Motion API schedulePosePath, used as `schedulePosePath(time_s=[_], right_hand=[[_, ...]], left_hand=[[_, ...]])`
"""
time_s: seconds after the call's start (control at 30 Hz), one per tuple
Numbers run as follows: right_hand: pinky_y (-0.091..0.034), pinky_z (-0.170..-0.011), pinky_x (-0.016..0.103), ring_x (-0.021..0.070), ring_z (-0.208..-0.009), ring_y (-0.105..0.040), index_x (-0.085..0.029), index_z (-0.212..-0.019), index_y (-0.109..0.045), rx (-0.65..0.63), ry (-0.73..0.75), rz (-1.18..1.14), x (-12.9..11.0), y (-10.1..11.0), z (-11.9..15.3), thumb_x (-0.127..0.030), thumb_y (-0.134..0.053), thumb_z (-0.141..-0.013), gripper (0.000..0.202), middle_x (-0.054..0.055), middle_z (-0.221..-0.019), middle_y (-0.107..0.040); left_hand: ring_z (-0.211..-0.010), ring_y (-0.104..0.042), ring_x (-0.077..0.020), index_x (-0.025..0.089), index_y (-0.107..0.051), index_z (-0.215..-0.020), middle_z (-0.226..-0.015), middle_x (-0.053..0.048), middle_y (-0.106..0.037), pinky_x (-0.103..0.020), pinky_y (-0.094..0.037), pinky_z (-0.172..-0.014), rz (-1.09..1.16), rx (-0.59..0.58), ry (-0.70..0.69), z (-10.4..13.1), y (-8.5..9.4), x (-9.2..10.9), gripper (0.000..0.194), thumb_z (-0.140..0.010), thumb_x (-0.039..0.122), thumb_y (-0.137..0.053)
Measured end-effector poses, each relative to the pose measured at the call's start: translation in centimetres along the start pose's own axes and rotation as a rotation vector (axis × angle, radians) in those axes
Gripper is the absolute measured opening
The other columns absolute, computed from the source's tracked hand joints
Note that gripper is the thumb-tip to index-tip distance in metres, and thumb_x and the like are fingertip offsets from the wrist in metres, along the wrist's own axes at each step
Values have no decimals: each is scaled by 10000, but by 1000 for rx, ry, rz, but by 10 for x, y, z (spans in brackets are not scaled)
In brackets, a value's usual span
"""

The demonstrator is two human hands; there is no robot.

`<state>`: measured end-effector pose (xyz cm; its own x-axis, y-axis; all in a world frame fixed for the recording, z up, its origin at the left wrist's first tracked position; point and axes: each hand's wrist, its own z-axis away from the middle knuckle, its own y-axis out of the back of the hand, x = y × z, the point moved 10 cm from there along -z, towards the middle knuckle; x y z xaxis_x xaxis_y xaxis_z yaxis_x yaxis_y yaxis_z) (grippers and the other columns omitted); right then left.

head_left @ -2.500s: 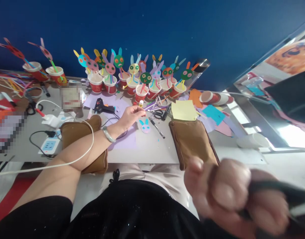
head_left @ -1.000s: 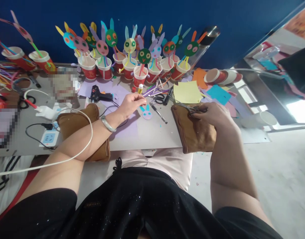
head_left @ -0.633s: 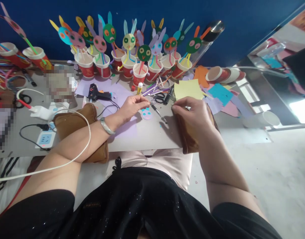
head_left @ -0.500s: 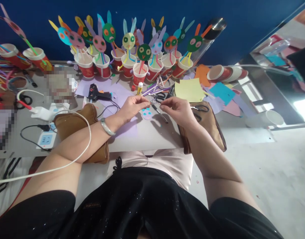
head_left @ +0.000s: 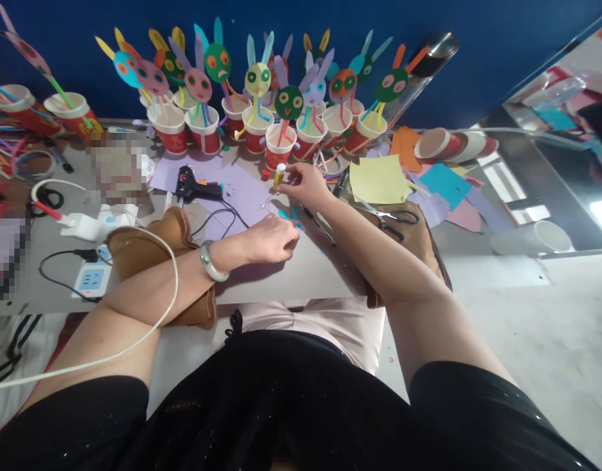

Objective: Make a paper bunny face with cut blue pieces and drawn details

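Observation:
My right hand (head_left: 305, 185) has its fingers around a small yellow glue stick (head_left: 279, 176) that stands upright near the front cup. Lower down, my left hand (head_left: 271, 239) rests closed over the table; whatever its curled fingers hold, if anything, is hidden. Just above it, blue bits of a small paper face (head_left: 295, 216) show, the rest being covered. A thin dark pen-like tool (head_left: 321, 227) lies between my two arms. Purple paper (head_left: 247, 190) spreads under and behind my left hand, with a black glue gun (head_left: 197, 186) on it.
Red paper cups (head_left: 279, 149) with paper rabbit heads line the back. Scissors (head_left: 396, 216) lie on a brown cushion (head_left: 419, 245) at right, beside yellow paper (head_left: 378, 178). Another brown cushion (head_left: 148, 252) and a white cable (head_left: 171, 307) are at left.
My right hand has moved up and left onto the glue stick. My left hand has come down toward me and curled closed, covering part of the paper face. The two hands are farther apart.

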<state>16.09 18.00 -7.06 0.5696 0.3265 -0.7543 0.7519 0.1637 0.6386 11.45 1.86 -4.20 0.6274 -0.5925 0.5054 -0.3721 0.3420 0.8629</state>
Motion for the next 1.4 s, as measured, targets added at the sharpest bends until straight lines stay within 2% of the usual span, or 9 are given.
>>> schedulePosePath(time_s=[0.2,0.37,0.6,0.8,0.93,1.03,1.2,1.3,1.4], right_hand=[[-525,-812,401,190,-778,-560,-230,-773,-596,-1,26,32,-3,-13,-13,-248,-831,-777,236,12,-789,-613],[-549,-847,415,218,-860,-588,-246,-889,-605,78,90,8,-5,6,-1,-332,-785,-859,202,24,-834,-621],[-520,-782,371,194,-784,-607,-246,-953,-672,-27,136,-18,-32,46,76,-540,-680,-945,295,23,-839,-668],[-509,-765,351,203,-739,-636,-253,-1072,-716,-19,101,87,-35,63,133,-517,-677,-915,309,15,-782,-706],[-518,-730,342,194,-709,-633,-257,-923,-702,22,61,79,-26,63,144,-391,-713,-830,163,17,-789,-733],[-523,-714,337,189,-730,-655,-241,-891,-717,20,68,16,-25,56,144,-318,-698,-774,142,32,-875,-770],[-498,-629,322,160,-622,-591,-246,-880,-706,64,6,-17,-17,48,143,-311,-682,-750,148,6,-791,-738],[-480,-594,314,150,-588,-562,-253,-876,-675,107,-1,-5,-14,46,145,-344,-692,-766,144,-3,-762,-719],[-455,-558,304,141,-556,-544,-256,-869,-639,121,15,-14,-12,43,146,-385,-704,-792,163,-14,-720,-691]], left_hand=[[-1123,-626,-330,153,-706,-696,-1154,-168,-703,-480,-427,-970,-322,-132,2,12,-3,1,154,-820,154,-615],[-1296,-577,-344,150,-714,-684,-1495,-148,-623,-523,-363,-1100,-300,-211,-77,12,-9,-1,166,-820,116,-625],[-1320,-572,-312,173,-753,-820,-1409,-124,-691,-525,-260,-1224,-290,-227,-124,17,-15,2,195,-862,104,-575],[-1270,-593,-313,175,-737,-729,-1398,-118,-696,-542,-234,-1251,-242,-210,-151,18,-22,-2,188,-805,92,-585],[-1226,-597,-298,206,-696,-669,-1183,-83,-765,-529,-227,-1258,-87,-196,-123,18,-17,-2,168,-729,77,-608],[-1057,-639,-279,205,-594,-559,-961,-77,-753,-562,-233,-1242,-23,-206,-114,19,-13,-1,190,-676,56,-591],[-747,-612,-227,220,-460,-475,-590,3,-532,-587,-250,-1212,78,-191,-108,16,-14,-5,268,-607,41,-610],[-697,-593,-227,233,-429,-442,-500,30,-410,-564,-267,-1199,196,-135,-111,13,-15,-9,327,-573,43,-661],[-686,-577,-215,234,-426,-436,-485,28,-407,-528,-278,-1202,170,-140,-118,12,-19,-11,374,-600,64,-716]])
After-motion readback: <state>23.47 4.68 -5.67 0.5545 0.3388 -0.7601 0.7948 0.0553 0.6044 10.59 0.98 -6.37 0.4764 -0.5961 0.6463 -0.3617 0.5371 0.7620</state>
